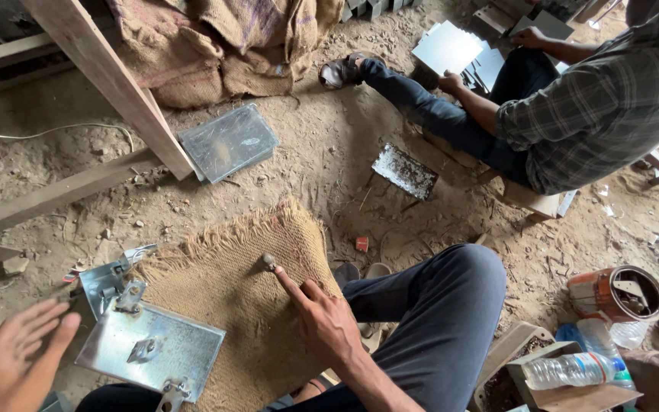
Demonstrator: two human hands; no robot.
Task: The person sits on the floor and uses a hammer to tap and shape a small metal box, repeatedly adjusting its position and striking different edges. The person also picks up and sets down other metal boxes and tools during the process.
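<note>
I see the right hand (pixel 322 317) on the burlap mat (pixel 230 290), index fingertip touching a small metal knob (pixel 268 262), other fingers curled, gripping nothing. Left hand (pixel 13 362) open, empty, just beside the metal plate with brackets (pixel 150 347) on the mat's left edge

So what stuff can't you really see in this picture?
Head view only:
- The left hand: blurred, wrist cut off by the bottom edge.
- The small metal piece at the right hand's fingertip: too small to identify.
- The metal plate: its lower bracket runs off the bottom edge.
- The orange tin: its contents are shadowed.
- The other person's plaid shirt: cut off by the top and right edges.
</note>
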